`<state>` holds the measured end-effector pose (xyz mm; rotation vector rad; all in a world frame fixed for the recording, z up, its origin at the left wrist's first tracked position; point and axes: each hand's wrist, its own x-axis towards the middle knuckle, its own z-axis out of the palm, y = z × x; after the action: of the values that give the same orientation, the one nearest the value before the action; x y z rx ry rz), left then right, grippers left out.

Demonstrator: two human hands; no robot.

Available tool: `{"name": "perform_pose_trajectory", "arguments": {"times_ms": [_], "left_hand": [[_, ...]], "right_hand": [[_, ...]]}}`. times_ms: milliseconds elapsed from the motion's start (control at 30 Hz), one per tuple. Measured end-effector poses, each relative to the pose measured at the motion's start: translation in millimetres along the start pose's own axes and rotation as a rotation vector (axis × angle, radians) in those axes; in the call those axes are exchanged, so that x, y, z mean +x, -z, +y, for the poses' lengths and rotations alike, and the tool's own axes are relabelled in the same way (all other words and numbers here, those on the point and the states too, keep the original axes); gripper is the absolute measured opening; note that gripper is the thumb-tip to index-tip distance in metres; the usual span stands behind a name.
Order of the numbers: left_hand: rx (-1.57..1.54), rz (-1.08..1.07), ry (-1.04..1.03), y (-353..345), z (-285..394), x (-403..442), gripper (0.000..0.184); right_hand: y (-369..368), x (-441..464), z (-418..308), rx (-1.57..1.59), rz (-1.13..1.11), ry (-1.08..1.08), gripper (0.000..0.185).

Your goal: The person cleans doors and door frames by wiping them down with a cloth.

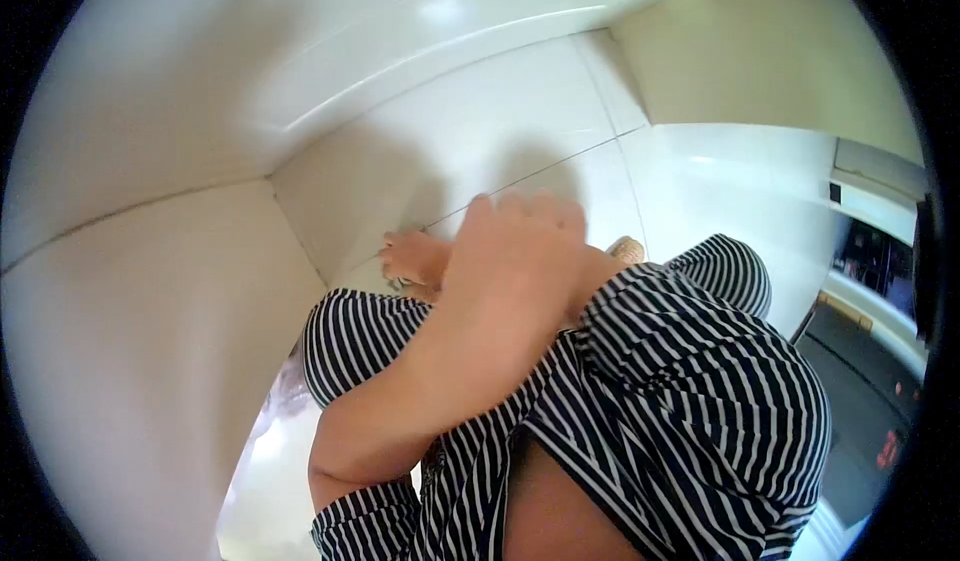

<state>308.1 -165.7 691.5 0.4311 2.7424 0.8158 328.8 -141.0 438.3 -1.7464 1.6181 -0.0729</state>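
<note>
Smooth floor tiles (490, 111), matt cloth garment (720, 391)

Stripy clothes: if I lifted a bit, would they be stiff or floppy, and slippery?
The stripy clothes would probably be floppy, because they bunch into soft folds. They might feel light, since they look thin along the open edge. I'd guess they aren't very slippery, as they look dull, not shiny.
</note>
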Motion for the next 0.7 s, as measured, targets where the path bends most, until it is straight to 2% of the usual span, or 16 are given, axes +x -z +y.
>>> {"name": "perform_pose_trajectory", "arguments": {"times_ms": [100,200,267,300,367,400,467,500,567,600,633,667,700], "left_hand": [[0.016,-0.049,0.006,-4,-6,7,0.034],[0.008,0.047,-0.02,-6,-12,27,0.035],[-0.056,0.19,0.042,-2,-9,37,0.036],[-0.058,0.182,0.019,0,-6,41,0.036],[0.05,0.123,0.137,17,15,32,0.037],[0.058,0.121,0.125,16,18,36,0.037],[-0.156,0.055,0.159,14,23,31,0.042],[-0.145,0.045,0.151,7,24,30,0.042],[-0.315,0.04,0.151,-4,26,31,0.051],[-0.353,-0.02,0.151,7,24,18,0.061],[-0.353,-0.051,0.16,5,31,30,0.061],[-0.43,-0.023,0.165,1,37,38,0.066],[-0.511,0.007,0.168,-6,38,48,0.07]], "right_hand": [[31,-60,8,0.236,-0.009,-0.212,0.026],[83,-131,11,0.479,0.123,-0.471,0.031],[105,-184,12,0.605,0.253,-0.594,0.036],[111,-210,12,0.661,0.32,-0.639,0.039],[119,-256,4,0.719,0.465,-0.659,0.043],[123,-267,9,0.793,0.57,-0.673,0.048],[130,-273,6,0.885,0.659,-0.687,0.047],[131,-274,6,0.97,0.734,-0.7,0.045],[126,-273,8,0.976,0.837,-0.645,0.041],[139,-265,-8,1.227,0.844,-0.657,0.04],[143,-274,-5,1.5,0.825,-0.671,0.039],[132,-274,1,1.694,0.866,-0.594,0.039],[132,-275,1,1.716,0.868,-0.603,0.039]]}}
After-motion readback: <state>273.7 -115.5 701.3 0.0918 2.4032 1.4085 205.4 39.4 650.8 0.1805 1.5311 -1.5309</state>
